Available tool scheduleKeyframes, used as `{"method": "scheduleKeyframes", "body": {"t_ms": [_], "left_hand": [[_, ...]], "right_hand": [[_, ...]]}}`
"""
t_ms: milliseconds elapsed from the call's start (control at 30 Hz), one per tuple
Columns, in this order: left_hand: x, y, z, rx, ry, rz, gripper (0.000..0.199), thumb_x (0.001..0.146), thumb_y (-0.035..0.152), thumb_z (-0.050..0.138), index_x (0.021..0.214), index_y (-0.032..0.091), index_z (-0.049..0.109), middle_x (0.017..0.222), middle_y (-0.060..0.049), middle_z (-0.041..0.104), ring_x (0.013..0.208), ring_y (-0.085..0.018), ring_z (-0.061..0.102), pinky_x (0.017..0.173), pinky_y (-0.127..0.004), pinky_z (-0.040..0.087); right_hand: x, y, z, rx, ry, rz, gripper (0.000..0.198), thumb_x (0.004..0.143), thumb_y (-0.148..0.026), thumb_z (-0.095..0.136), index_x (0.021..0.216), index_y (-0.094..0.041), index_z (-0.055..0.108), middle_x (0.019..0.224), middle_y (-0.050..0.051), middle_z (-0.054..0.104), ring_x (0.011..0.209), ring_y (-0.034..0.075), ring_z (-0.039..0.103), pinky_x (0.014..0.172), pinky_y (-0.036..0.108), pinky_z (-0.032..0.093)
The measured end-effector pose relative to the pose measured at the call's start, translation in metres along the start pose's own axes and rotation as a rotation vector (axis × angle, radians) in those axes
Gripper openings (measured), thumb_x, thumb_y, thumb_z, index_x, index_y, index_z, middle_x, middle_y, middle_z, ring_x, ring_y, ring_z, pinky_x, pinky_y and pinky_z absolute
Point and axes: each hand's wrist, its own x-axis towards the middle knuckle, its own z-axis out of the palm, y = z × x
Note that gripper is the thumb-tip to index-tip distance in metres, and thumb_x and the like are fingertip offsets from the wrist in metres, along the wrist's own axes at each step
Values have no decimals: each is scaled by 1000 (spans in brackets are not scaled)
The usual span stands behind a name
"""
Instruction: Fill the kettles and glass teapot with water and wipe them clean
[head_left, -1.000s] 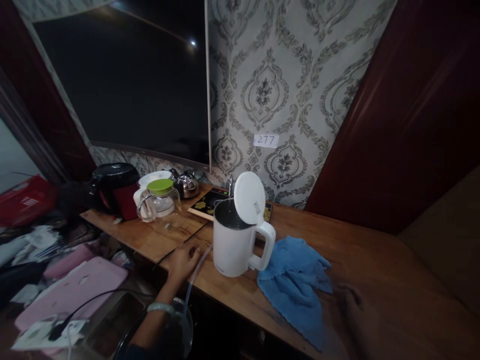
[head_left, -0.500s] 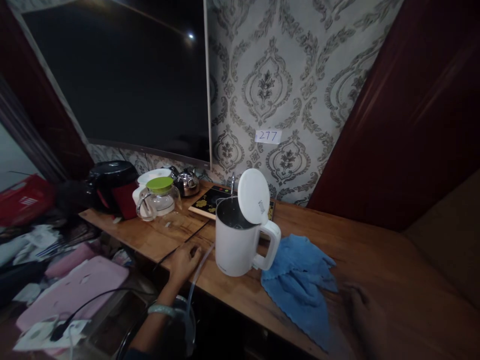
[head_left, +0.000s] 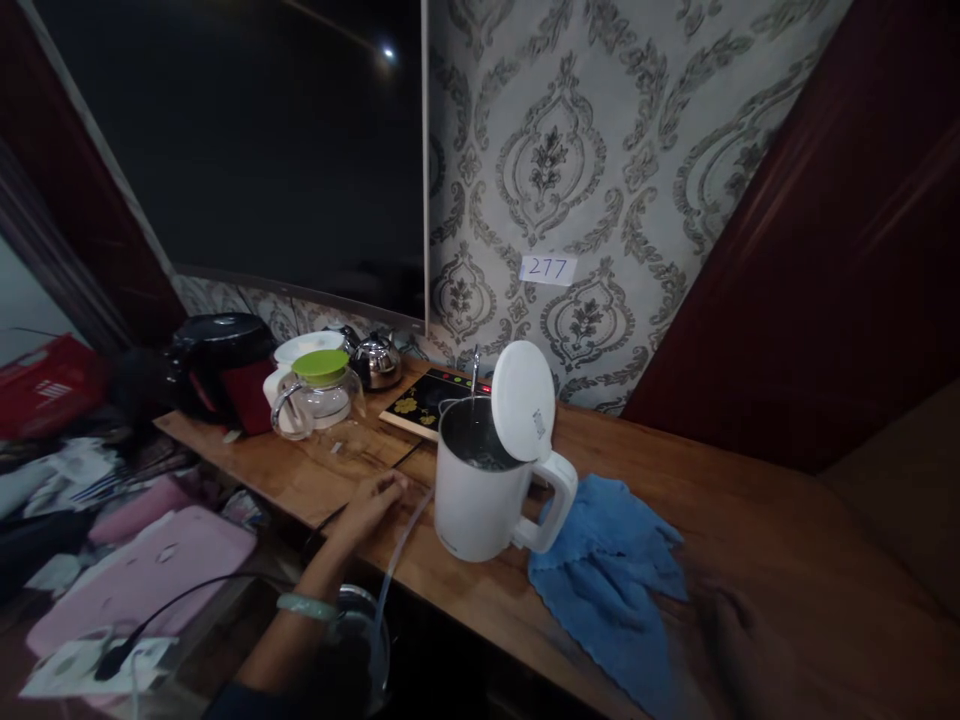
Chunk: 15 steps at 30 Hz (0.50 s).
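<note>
A white electric kettle [head_left: 480, 510] stands on the wooden tabletop with its round lid [head_left: 523, 402] tipped up. A thin metal spout [head_left: 475, 372] rises behind its rim, and rippled liquid shows inside. Left of the kettle, my left hand [head_left: 371, 508] rests by the table's front edge, fingers loosely curled and apart, holding nothing visible. A clear hose [head_left: 396, 555] runs down between this hand and the kettle. To the right lies a crumpled blue cloth [head_left: 611, 570]. My right hand [head_left: 731, 640] is dark and blurred beside the cloth; its fingers are hard to make out.
Behind the kettle sits a black panel with gold flowers [head_left: 412, 405] and a red light. Further left are a glass teapot with green lid [head_left: 322, 385], a metal teapot [head_left: 377, 362] and a black-and-red appliance [head_left: 225, 370]. A bucket [head_left: 360, 640] stands below the edge.
The camera view has shifted slightly. A red light now shows on the black panel, and liquid is more visible inside the kettle. My left hand has turned slightly, staying near the same spot.
</note>
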Motion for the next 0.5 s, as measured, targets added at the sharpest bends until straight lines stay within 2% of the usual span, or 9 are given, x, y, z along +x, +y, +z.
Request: {"method": "scheduleKeyframes", "body": {"t_ms": [133, 333, 433, 500], "left_hand": [[11, 20, 8, -28, -51, 32, 36, 67, 52, 71, 68, 17, 64, 62, 1, 59, 59, -13, 52, 56, -23, 41], [33, 51, 14, 67, -100, 73, 30, 68, 46, 68, 68, 16, 66, 63, -1, 64, 62, -15, 56, 58, -24, 44], [53, 55, 11, 151, -100, 124, 26, 73, 41, 64, 70, 15, 68, 62, -1, 64, 59, -14, 56, 57, -24, 44], [70, 54, 10, 232, -57, 177, 26, 79, 37, 58, 80, 15, 72, 69, -3, 69, 64, -16, 60, 61, -26, 47]], "right_hand": [[0, 1, 1, -30, -6, 45, 44, 77, -47, 45, 90, -17, 75, 70, 10, 73, 61, 28, 65, 54, 34, 45], [-3, -2, 0, -1, 2, 0, 45, 76, -48, 45, 90, -16, 73, 87, 12, 77, 77, 29, 69, 64, 33, 51], [1, 5, 2, -1, 1, 27, 43, 74, -50, 45, 85, -18, 73, 86, 12, 76, 75, 29, 68, 64, 35, 52], [4, 11, 5, 3, 6, 16, 42, 74, -50, 45, 84, -20, 72, 83, 11, 76, 74, 28, 68, 64, 35, 53]]}}
